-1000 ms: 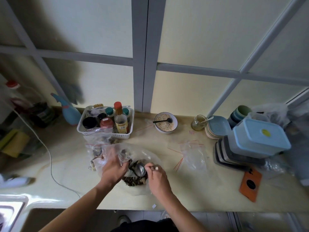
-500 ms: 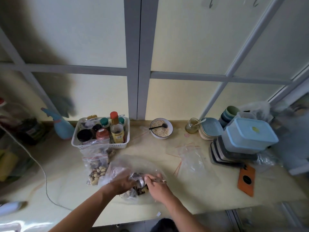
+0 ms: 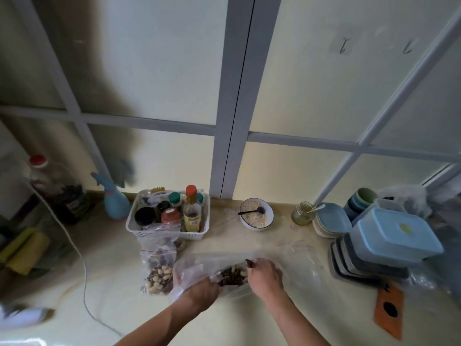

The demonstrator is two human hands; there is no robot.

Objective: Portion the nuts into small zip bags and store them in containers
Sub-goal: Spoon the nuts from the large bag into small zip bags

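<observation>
Left hand closed on the near rim of a large clear plastic bag, gripping the film and holding the mouth up. Right hand curled inside the bag mouth, fingers bent down onto the mixed nuts; blurred, so cannot tell whether it pinches a tool or only nuts. Nut pile at the bag's centre, on the counter, between the two hands.

Just left of the large bag: small zip bag with red seal line, upright, partly filled with peanuts and dark pieces, touching the large bag's side. Behind it, white basket of bottles and jars. Bowl of pale grain with dark spoon near the wall, well apart from the hands. Empty zip bags flat on counter right of the hands. Stack of lidded containers at far right, blue-lidded one on top; small glass jar beside a stack of plates.
</observation>
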